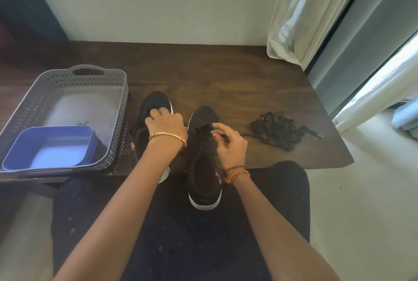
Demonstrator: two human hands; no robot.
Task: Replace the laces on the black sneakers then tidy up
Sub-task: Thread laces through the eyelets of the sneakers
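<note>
Two black sneakers with white soles stand side by side at the front of a dark wooden table [203,70], toes away from me. My left hand [165,122] lies over the laces of the left sneaker [153,102], fingers curled on them. My right hand [228,143] pinches a black lace [202,128] on the right sneaker [204,167], whose heel hangs over the table's front edge. A loose pile of black laces [280,130] lies on the table to the right of the shoes.
A grey perforated basket [117,91] sits at the table's left, overhanging the front edge, with a blue rectangular tub [48,147] inside it. A white curtain [300,14] hangs at the back right beside a window. My dark-clothed lap is below the table edge.
</note>
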